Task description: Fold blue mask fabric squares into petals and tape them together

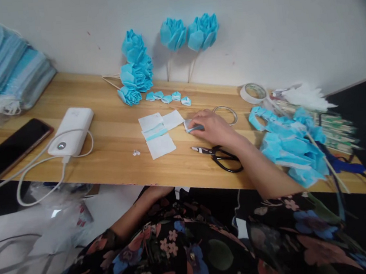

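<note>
My right hand [212, 125] rests on the wooden table, its fingers curled over a small folded piece of pale blue and white fabric [188, 126]. Left of it lie several flat fabric squares [161, 146], white except for a light blue strip. Black-handled scissors [213, 151] lie just below my right hand, blades pointing left. A thin ring, perhaps a nearly used tape roll [234, 115], lies partly behind it. My left hand [161, 191] is low at the table's front edge, fingers hidden below it. Small folded blue petals [166, 99] form a row farther back.
Blue fabric flowers on sticks [203, 32] lean against the wall. At left are stacked face masks [8, 64], a phone [14, 148] and a cabled power bank [71, 131]. At right are a tape roll [253, 93], crumpled blue fabric [292, 147] and a blue-handled tool [346, 166].
</note>
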A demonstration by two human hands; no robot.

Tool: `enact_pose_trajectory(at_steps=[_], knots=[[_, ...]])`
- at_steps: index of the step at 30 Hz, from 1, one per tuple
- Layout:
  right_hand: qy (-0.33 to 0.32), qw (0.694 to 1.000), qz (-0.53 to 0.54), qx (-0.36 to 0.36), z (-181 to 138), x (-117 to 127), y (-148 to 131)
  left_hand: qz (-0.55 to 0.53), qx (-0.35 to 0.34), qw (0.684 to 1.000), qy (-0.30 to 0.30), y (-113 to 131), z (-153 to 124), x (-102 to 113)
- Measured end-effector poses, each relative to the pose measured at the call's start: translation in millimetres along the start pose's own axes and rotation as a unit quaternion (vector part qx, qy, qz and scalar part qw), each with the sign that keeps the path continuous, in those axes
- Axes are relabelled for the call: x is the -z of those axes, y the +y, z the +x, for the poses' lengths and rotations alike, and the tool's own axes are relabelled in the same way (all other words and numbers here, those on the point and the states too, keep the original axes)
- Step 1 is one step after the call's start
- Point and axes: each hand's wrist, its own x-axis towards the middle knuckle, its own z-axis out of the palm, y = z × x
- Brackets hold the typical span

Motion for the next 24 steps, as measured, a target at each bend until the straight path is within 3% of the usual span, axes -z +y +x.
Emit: enact_pose_trajectory(at_steps=[4, 5, 8, 10, 12, 13, 15, 19, 24], knots=[[0.0, 0.999, 0.022, 0.026, 5.8, -1.5, 2.8, -0.141, 0.007, 0.969, -0.202, 6.2, -42.1, 30.7], [0.002, 0.999, 0.036, 0.031, 7.5, -1.0, 3.1, -0.17, 0.005, 0.963, -0.21, 12.6, -54.5, 43.4], [0.031, 0.994, 0.097, 0.024, 10.9, 1.9, 3.3, -0.158, 0.014, 0.983, -0.093, 30.1, -78.7, 79.1], [0.073, 0.985, 0.154, -0.004, 10.4, 3.4, 3.7, -0.092, 0.052, 0.992, 0.075, 33.5, -79.9, 95.1], [0.127, 0.967, 0.215, -0.042, 7.7, 3.7, 4.8, 0.024, 0.066, 0.971, 0.227, 31.7, -71.3, 105.1], [0.151, 0.955, 0.246, -0.061, 5.9, 3.4, 5.4, 0.07, 0.069, 0.959, 0.267, 31.0, -64.8, 108.9], [0.186, 0.929, 0.304, -0.097, 2.7, 2.8, 6.4, 0.095, 0.056, 0.95, 0.291, 34.0, -49.6, 115.0], [0.21, 0.887, 0.39, -0.133, 0.9, 4.5, 5.2, 0.014, -0.022, 0.976, 0.214, 60.6, -12.4, 121.9], [0.225, 0.868, 0.418, -0.148, 0.7, 10.0, 0.4, -0.078, -0.06, 0.991, 0.09, 90.4, 44.6, 118.8]])
